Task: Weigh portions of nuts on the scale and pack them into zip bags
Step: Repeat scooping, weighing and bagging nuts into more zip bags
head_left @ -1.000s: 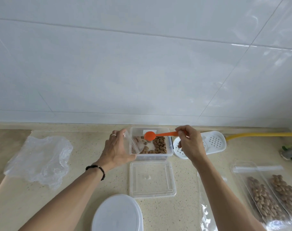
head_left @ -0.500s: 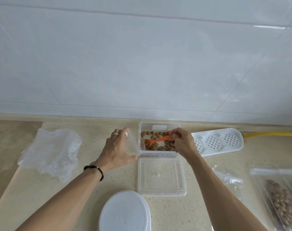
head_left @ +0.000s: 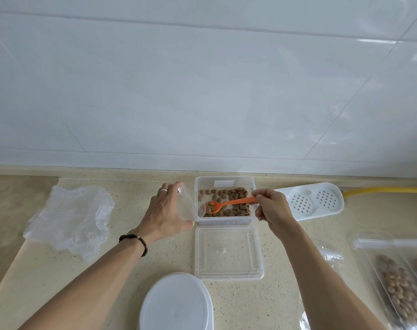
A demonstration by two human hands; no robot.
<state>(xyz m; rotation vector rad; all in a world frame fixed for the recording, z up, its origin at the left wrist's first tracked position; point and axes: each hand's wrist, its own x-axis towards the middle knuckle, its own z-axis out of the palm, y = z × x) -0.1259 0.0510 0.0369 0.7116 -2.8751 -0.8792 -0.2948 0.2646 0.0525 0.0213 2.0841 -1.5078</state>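
Head view: both forearms reach over a speckled beige counter [head_left: 283,303] toward a white tiled wall [head_left: 202,91].
Right hand [head_left: 271,208]: fingers pinched on the handle end of an orange spoon [head_left: 228,204]; spoon bowl low inside the box, at its left side, loaded with nuts.
Left hand [head_left: 165,214]: fingers curled round a clear zip bag [head_left: 186,206], its mouth held against the box's left wall; ring on one finger, dark bead bracelet [head_left: 134,240] at the wrist.
Nuts [head_left: 236,194]: brown, scattered thinly over the floor of a clear plastic box [head_left: 224,181] that stands near the wall.
Lid [head_left: 227,252]: clear, lying flat just in front of the box.
White oval lid [head_left: 176,303]: at the near edge, between the forearms.
Crumpled plastic [head_left: 71,217]: far left, well apart from the box.
White perforated tray [head_left: 314,201]: just right of the box, behind the right hand.
Yellow hose [head_left: 388,189]: along the wall, far right.
Filled bags [head_left: 398,287]: lower right, flat on the counter, holding nuts.
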